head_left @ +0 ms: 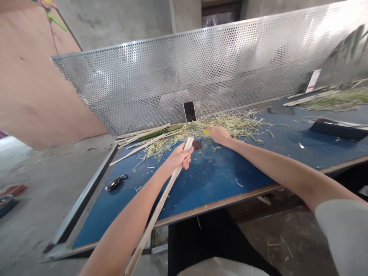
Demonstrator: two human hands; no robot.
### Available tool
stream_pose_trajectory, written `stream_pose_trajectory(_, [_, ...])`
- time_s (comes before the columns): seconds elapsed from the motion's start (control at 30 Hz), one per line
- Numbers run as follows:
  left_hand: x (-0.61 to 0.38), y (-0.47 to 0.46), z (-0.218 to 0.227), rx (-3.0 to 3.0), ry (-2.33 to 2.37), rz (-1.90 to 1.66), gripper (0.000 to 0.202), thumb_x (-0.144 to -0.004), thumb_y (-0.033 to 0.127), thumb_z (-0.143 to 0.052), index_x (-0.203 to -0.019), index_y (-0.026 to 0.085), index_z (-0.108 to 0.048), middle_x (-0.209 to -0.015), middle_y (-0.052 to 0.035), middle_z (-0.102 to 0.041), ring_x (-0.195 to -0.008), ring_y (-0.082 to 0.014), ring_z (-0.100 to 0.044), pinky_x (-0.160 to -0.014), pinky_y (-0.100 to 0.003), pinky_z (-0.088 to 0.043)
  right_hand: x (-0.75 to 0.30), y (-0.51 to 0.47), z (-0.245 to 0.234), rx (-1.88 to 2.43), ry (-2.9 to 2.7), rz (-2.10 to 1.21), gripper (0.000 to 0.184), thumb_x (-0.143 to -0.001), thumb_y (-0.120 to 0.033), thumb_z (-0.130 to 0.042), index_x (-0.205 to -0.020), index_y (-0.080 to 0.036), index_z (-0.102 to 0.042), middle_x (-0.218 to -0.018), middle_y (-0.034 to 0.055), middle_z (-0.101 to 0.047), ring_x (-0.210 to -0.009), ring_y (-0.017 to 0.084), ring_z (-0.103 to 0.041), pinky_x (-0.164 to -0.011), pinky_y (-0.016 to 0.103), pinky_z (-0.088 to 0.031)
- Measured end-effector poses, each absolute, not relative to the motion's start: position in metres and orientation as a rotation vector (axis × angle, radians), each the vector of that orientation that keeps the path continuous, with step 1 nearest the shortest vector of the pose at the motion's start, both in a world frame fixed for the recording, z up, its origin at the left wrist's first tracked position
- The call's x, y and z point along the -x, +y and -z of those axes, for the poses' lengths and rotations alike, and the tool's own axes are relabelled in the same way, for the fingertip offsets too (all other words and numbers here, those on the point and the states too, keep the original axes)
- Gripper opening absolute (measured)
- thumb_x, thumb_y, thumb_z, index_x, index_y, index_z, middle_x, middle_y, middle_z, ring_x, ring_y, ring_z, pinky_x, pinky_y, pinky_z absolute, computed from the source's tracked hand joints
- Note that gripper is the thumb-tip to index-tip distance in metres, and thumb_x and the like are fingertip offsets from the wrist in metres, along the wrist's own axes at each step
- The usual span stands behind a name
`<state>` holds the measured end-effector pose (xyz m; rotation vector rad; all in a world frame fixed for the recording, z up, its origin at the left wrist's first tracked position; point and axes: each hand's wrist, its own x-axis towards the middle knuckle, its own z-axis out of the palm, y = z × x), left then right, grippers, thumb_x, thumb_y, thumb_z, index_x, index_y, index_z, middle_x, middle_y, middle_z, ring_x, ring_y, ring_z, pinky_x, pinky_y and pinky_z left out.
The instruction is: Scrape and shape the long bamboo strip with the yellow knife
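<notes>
My left hand (181, 156) is closed around a long pale bamboo strip (161, 203), close to its upper end. The strip slants down past my left forearm and out of the bottom of the view. My right hand (219, 135) is closed at the edge of a heap of thin bamboo shavings (238, 122). A small yellow tool (206, 131) pokes out from its fingers; the rest of it is hidden. Just right of my left hand, a small dark brown block (197, 144) lies on the blue table (209, 180).
A phone (189, 111) leans on the perforated metal panel (138, 84) behind the heap. Pale strips and a green bamboo piece (160, 132) lie at back left. A black key fob (114, 183) sits near the left edge, a dark tray-like object (337, 129) at right.
</notes>
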<state>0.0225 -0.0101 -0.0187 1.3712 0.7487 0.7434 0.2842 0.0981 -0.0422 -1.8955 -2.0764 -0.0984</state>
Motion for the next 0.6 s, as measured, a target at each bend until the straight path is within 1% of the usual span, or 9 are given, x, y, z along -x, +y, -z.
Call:
stream_pose_trajectory(0.1, [-0.022, -0.012, 0.015, -1.424, 0.749, -0.763, 0.041, -0.094, 0.049, -0.077, -0.104, 0.024, -0.046, -0.043, 0.014, -0.043, -0.032, -0.0099, -0.039, -0.039, -0.022, -0.04, -0.295, 0.099, 0.041, 1.908, -2.002, 0.094, 0.082, -0.113, -0.042, -0.007, -0.09, -0.009, -0.078, -0.084, 0.0212, -0.075, -0.079, 0.028, -0.072, -0.074, 0.035, -0.047])
stream_pose_trajectory(0.23, [-0.018, -0.004, 0.02, -1.43, 0.837, -0.788, 0.036, -0.096, 0.047, -0.074, -0.099, 0.023, -0.047, -0.042, 0.013, -0.044, -0.031, -0.0107, -0.042, -0.041, -0.023, -0.044, -0.283, 0.092, 0.039, 1.83, -2.021, 0.121, 0.082, -0.114, -0.04, -0.004, -0.089, -0.011, -0.077, -0.082, 0.0184, -0.075, -0.078, 0.026, -0.07, -0.075, 0.033, -0.044])
stream_pose_trajectory(0.3, [-0.015, 0.0, 0.024, -1.433, 0.886, -0.792, 0.034, -0.096, 0.045, -0.073, -0.094, 0.023, -0.047, -0.042, 0.0121, -0.044, -0.031, -0.0108, -0.043, -0.042, -0.024, -0.046, -0.274, 0.087, 0.039, 1.761, -2.085, 0.131, 0.076, -0.115, -0.038, -0.009, -0.094, -0.011, -0.077, -0.082, 0.016, -0.075, -0.079, 0.025, -0.07, -0.076, 0.032, -0.043])
stream_pose_trajectory(0.47, [-0.015, 0.005, 0.028, -1.354, 0.972, -0.823, 0.033, -0.097, 0.04, -0.071, -0.085, 0.023, -0.045, -0.042, 0.0111, -0.043, -0.031, -0.0101, -0.041, -0.04, -0.023, -0.044, -0.259, 0.075, 0.041, 1.627, -2.266, 0.151, 0.052, -0.112, -0.03, -0.026, -0.119, -0.01, -0.073, -0.082, 0.012, -0.075, -0.077, 0.023, -0.067, -0.071, 0.031, -0.039])
stream_pose_trajectory(0.53, [-0.015, 0.004, 0.027, -1.327, 0.976, -0.828, 0.034, -0.098, 0.041, -0.071, -0.084, 0.023, -0.045, -0.041, 0.0115, -0.042, -0.03, -0.0093, -0.039, -0.04, -0.022, -0.043, -0.255, 0.071, 0.042, 1.599, -2.315, 0.16, 0.048, -0.112, -0.03, -0.029, -0.122, -0.011, -0.072, -0.083, 0.0112, -0.076, -0.077, 0.023, -0.067, -0.07, 0.03, -0.038])
stream_pose_trajectory(0.6, [-0.017, 0.002, 0.025, -1.317, 0.967, -0.824, 0.033, -0.098, 0.041, -0.07, -0.085, 0.023, -0.045, -0.041, 0.0121, -0.04, -0.031, -0.0089, -0.038, -0.04, -0.022, -0.043, -0.252, 0.067, 0.043, 1.59, -2.344, 0.161, 0.05, -0.112, -0.032, -0.027, -0.122, -0.012, -0.072, -0.085, 0.0122, -0.076, -0.078, 0.023, -0.067, -0.071, 0.03, -0.038])
